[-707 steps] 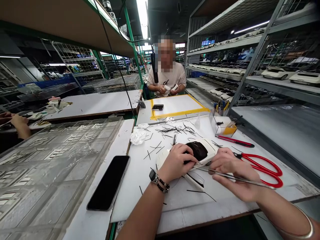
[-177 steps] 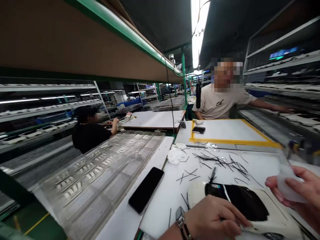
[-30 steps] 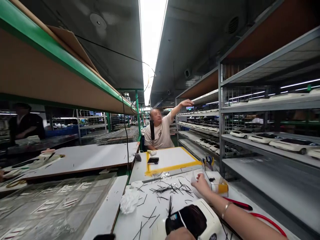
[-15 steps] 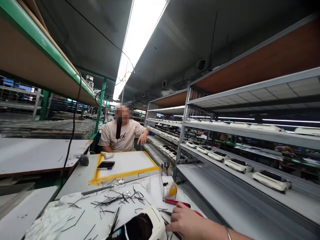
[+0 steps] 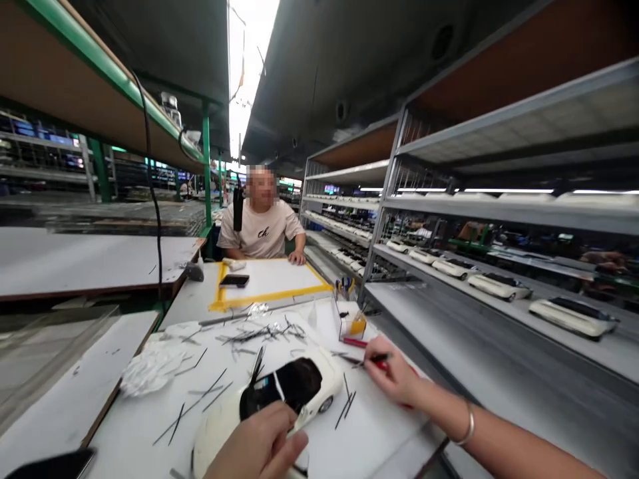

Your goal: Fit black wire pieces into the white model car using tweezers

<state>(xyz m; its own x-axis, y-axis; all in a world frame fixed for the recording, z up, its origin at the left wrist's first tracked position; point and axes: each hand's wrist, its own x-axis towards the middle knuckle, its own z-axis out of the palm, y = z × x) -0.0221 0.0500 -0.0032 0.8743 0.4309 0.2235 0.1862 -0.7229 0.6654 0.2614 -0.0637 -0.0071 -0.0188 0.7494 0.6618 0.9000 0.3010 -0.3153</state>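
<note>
Newly shifted right hand (image 5: 388,372) to red scissors (image 5: 349,359), leaving left hand (image 5: 262,436) at toy car (image 5: 301,380).
Narrowing right fingers, bending left ones; cannot tell what either grips.

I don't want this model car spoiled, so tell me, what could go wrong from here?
The right hand is at the red-handled scissors, whose blades lie near the white model car; a careless sweep might scratch it. The raised door stands up from the body and could get knocked if the left hand shifts the car. Loose black strips beside it might catch underneath.
</note>
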